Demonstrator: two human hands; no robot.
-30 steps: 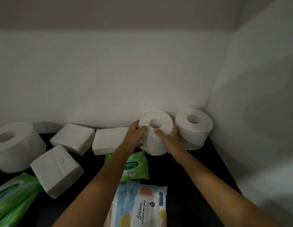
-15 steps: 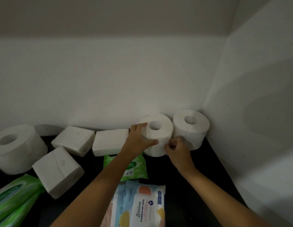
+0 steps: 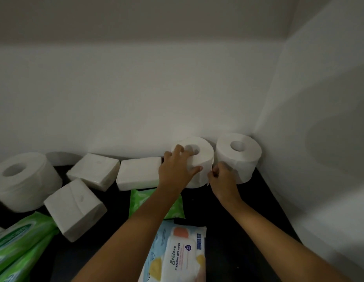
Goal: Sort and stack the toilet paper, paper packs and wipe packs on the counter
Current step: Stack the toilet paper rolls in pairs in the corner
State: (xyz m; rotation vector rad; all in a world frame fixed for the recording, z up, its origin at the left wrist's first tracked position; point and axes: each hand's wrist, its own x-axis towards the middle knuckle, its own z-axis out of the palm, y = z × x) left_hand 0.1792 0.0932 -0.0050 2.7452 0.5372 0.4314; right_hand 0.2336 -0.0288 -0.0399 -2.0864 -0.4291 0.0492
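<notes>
At the counter's (image 3: 238, 220) one-o'clock corner, two toilet rolls stand side by side, with most of the sorting apparently yet to do.

The left hand (image 3: 178, 169) spreads its fingers over the top of the second roll (image 3: 203, 161), thumb curled against its flank. The right hand (image 3: 221, 180), fingers curled, appears to pinch that roll's loose edge beside the corner roll (image 3: 238, 157). A larger roll (image 3: 24, 180) sits well apart at nine o'clock. Three paper packs (image 3: 93, 169) lie unstacked between ten and twelve. Green wipe packs (image 3: 20, 241) wait at seven, a small green pack (image 3: 138, 202) under the left forearm, and a blue-and-white wipe pack (image 3: 177, 255) at six.
</notes>
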